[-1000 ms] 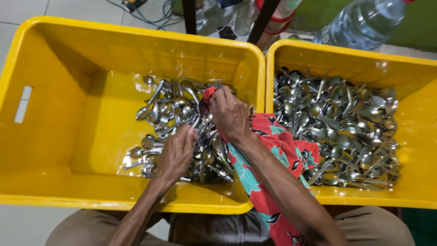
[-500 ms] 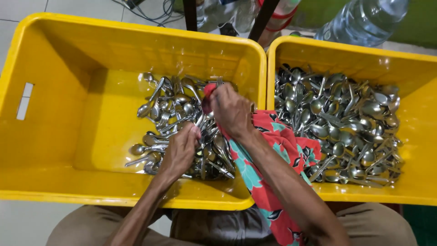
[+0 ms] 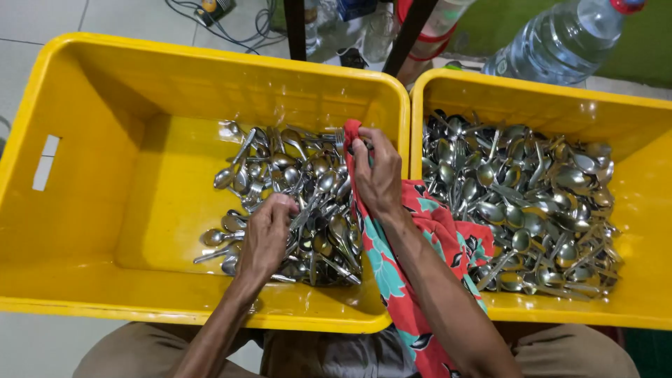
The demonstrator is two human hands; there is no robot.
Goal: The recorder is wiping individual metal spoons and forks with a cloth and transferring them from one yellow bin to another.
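Note:
Two yellow plastic crates stand side by side. The left crate holds a pile of wet metal spoons in its right half. The right crate is filled with several more spoons. My left hand rests on the left pile, fingers curled around spoon handles. My right hand grips a red floral cloth near the dividing rim, with a fork's tines showing beside the cloth. The cloth drapes over the rim and down to my lap.
A large clear water bottle lies behind the right crate. Dark table legs and cables sit on the tiled floor behind the left crate. My knees in tan trousers are below the crates.
My right hand with the cloth has shifted right, closer to the rim between the crates. My left hand stays on the spoon pile, curling a little tighter.

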